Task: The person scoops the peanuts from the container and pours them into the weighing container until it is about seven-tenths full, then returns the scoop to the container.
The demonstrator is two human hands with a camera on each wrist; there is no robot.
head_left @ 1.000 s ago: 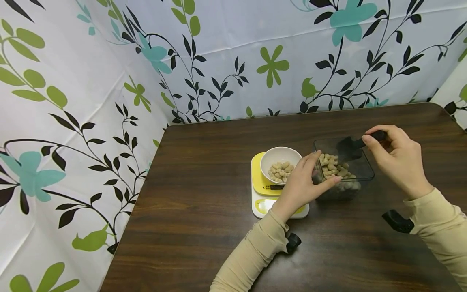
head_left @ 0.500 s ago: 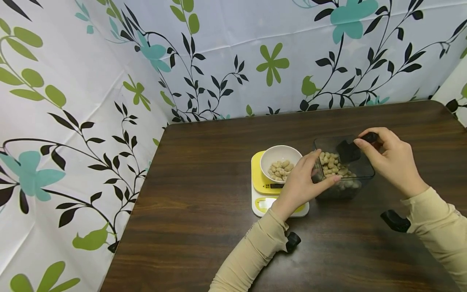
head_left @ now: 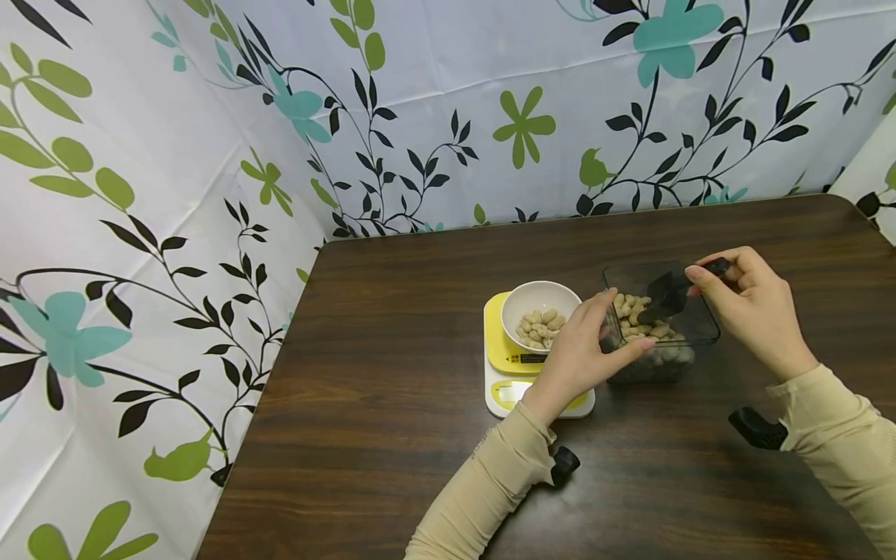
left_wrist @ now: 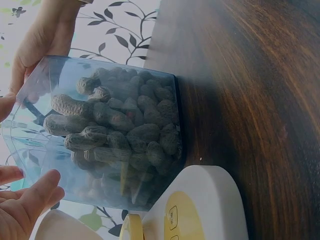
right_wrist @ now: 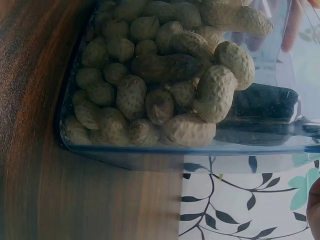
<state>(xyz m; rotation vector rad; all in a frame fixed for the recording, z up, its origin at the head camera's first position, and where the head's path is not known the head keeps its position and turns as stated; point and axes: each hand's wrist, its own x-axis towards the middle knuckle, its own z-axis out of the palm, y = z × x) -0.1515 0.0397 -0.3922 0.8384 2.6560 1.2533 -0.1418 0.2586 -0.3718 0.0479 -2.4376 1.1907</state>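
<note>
My left hand point(head_left: 577, 350) holds the near-left corner of a clear plastic container point(head_left: 702, 320), its thumb along the front rim. Unshelled peanuts point(left_wrist: 120, 130) fill the container's lower part. My right hand point(head_left: 759, 315) pinches the handle of a black scoop point(head_left: 668, 295) over the container's right side. The scoop's blade point(right_wrist: 265, 105) is inside, tilted down against the peanuts, as the right wrist view shows through the wall. Left of the container, a white bowl point(head_left: 539, 292) with some peanuts in it sits on a yellow and white kitchen scale point(head_left: 495, 342).
Everything stands on a dark wooden table point(head_left: 392, 373). A patterned curtain point(head_left: 434, 93) hangs behind and to the left of it. The scale stands close beside the container, partly under my left hand and wrist. Black wrist mounts point(head_left: 758, 428) stick out from both sleeves.
The scoop has moved slightly left, and its blade has tipped down onto the peanuts. My right hand shifted left with it. The left hand, container, bowl and scale have stayed put.
</note>
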